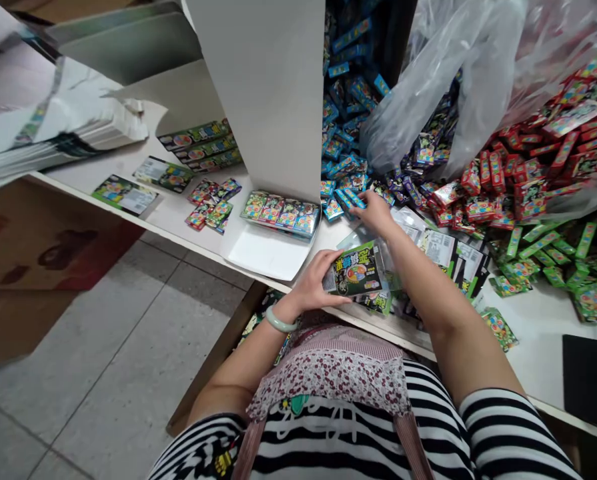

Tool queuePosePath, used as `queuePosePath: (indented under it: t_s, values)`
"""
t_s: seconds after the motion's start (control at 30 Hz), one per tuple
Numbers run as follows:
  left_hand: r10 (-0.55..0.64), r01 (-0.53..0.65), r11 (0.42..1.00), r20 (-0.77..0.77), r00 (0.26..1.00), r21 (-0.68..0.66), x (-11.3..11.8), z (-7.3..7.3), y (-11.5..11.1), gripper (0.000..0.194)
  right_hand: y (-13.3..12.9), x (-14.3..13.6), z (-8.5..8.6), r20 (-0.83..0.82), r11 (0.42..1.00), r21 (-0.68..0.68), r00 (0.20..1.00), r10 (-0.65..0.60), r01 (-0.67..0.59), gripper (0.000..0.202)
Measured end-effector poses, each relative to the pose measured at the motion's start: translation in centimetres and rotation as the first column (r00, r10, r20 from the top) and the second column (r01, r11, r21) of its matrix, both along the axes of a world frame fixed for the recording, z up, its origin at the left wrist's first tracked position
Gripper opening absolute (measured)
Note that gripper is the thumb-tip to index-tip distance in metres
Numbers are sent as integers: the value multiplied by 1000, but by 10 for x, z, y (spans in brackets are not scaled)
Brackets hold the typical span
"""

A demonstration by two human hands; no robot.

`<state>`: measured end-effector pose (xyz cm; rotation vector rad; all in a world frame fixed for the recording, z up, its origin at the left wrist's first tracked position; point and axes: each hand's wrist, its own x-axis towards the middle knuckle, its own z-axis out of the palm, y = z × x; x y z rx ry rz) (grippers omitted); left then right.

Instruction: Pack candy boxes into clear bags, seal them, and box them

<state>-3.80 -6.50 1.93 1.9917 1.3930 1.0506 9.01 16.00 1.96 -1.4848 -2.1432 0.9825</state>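
My left hand (317, 280) grips a black printed card pack (357, 270) with green edges, thumb below and fingers above. Just beyond it, my right hand (375, 212) pinches a small blue candy box (349, 198) at the edge of the blue pile. To the left stands a white display box (273, 252) with its tall lid raised. A row of small green, red and blue packs (281, 213) fills the back of that box. Beneath my right forearm lie several black-and-green printed cards (438, 250), partly covered by the arm.
Loose blue boxes (345, 163), red boxes (523, 170) and green boxes (553, 257) lie heaped behind and right, with a clear plastic bag (443, 87) among them. Left are small packs (211, 203), flat cards (125, 195) and stacked white cartons (93, 133). A cardboard box (48, 240) stands below the table.
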Motion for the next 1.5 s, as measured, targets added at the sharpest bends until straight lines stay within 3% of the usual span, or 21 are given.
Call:
queuePosePath:
  t_s: [0.1,0.2,0.37,0.57,0.63,0.7,0.8,0.87,0.9,0.97,1.03,1.2,1.27,1.37,1.43,1.5]
  values:
    - [8,-8,1000,6,1000,-8,-4,-3,4,102,6,29,-2,-285,957,-246,932,-225,156,33]
    - [-6,6,1000,2,1000,9,-3,-5,9,102,3,62,2,-436,887,-431,821,-368,169,35]
    - [9,-8,1000,-28,1000,24,0,-9,13,101,-18,109,15,-482,858,-483,764,-428,175,38]
    - [18,-18,1000,-66,998,-2,2,-13,18,98,-52,157,20,-565,832,-549,698,-441,81,49]
    - [18,-18,1000,-73,997,12,3,-14,21,97,-62,173,19,-560,849,-522,719,-413,81,50]
    - [20,-19,1000,-84,996,21,5,-15,23,97,-73,188,18,-530,899,-400,755,-386,179,47]
    - [21,-19,1000,-112,994,19,9,-16,25,97,-93,207,20,-349,939,81,892,-288,335,33]
    - [10,-9,1000,-135,991,9,12,-16,27,97,-108,214,23,-91,908,368,980,-180,201,28]
    - [-2,2,1000,-150,989,3,13,-15,28,97,-114,217,25,36,902,425,994,-107,82,29]
    - [-33,33,999,-179,983,-8,16,-14,30,98,-124,222,28,180,904,411,982,50,-121,39]
    - [-55,54,998,-197,979,-9,17,-13,31,98,-126,229,30,195,905,360,967,165,-227,56]
    - [-101,94,995,-240,966,-38,19,-12,34,99,-110,248,23,307,948,179,931,200,-262,89]
    - [-131,120,991,-277,952,-57,21,-13,34,100,-107,251,21,349,954,151,917,194,-259,83]
    - [-142,134,990,-309,941,-48,23,-15,35,102,-115,251,31,221,947,244,963,155,-208,70]
    - [-140,141,990,-312,940,-19,25,-15,36,103,-126,248,48,100,932,268,969,225,-244,68]
    - [-153,164,986,-305,940,13,27,-13,38,104,-135,245,68,67,897,238,928,366,-371,67]
